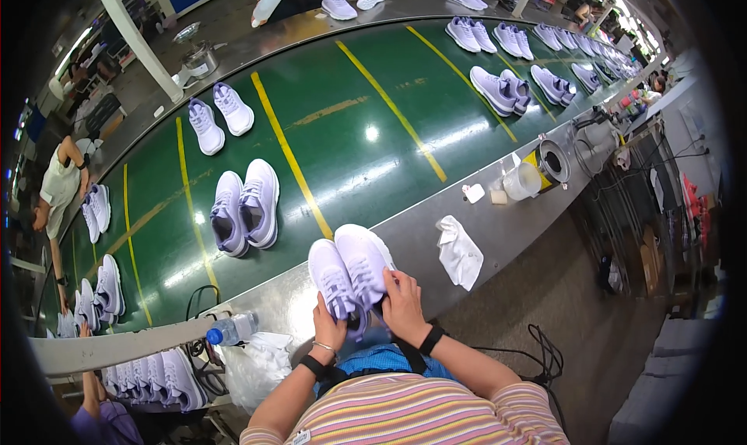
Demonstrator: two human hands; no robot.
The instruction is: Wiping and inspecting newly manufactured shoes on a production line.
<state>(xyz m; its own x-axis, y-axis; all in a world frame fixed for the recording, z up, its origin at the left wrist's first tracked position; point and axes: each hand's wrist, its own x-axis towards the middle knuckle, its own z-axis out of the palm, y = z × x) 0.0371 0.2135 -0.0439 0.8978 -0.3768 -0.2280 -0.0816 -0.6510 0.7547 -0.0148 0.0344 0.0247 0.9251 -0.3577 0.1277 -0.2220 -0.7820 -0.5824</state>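
Note:
A pair of pale lavender sneakers [359, 270] is side by side in front of me at the near metal edge of the conveyor, toes pointing away. My left hand [328, 325] grips the heel end of the left shoe. Around the side of the right shoe, my right hand [403, 309] has its fingers closed. The heels are partly hidden by my hands. Left of them, another lavender pair [245, 209] rests on the green conveyor belt [327, 134], and a further pair [222, 118] lies beyond it.
On the metal ledge to the right are a crumpled white cloth [459, 252], a clear cup [521, 182] and a yellow can [548, 165]. A blue-capped water bottle [233, 329] lies by a plastic bag [261, 367] at left. Co-workers stand across the belt and at far left.

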